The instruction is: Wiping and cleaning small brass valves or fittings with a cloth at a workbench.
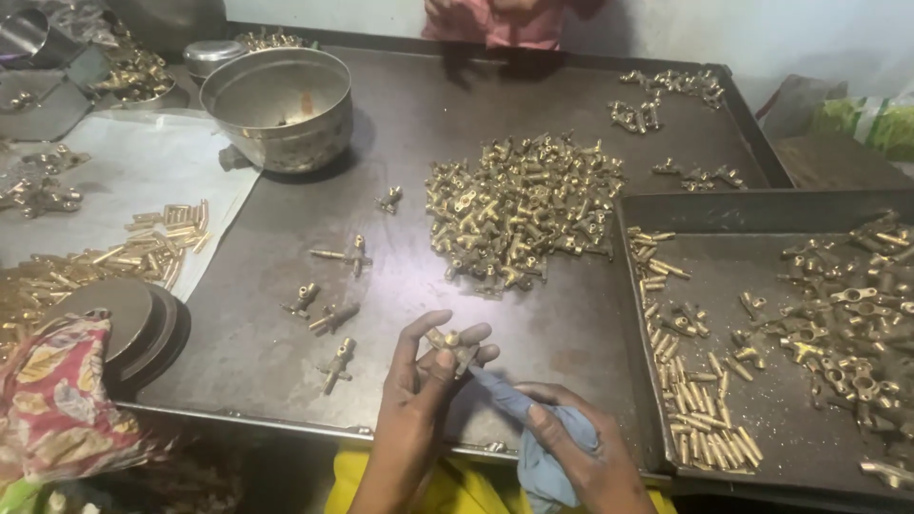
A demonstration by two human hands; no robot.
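Observation:
My left hand [419, 400] pinches a small brass valve fitting [451, 343] between thumb and fingers, just above the near edge of the dark metal tray [286, 314]. My right hand [581, 452] grips a blue-grey cloth [543, 447], whose twisted tip reaches up into the fitting. A large heap of brass fittings [519, 209] lies in the tray's middle. Several assembled fittings with stems [328, 319] lie apart to the left of my hands.
A second tray [657, 400] at right holds brass pins and fittings. A steel bowl [278, 107] stands at back left. Brass pins lie on white sheet [143, 171] at left, beside round metal discs [133, 319]. Another person in pink [495, 24] is across the table.

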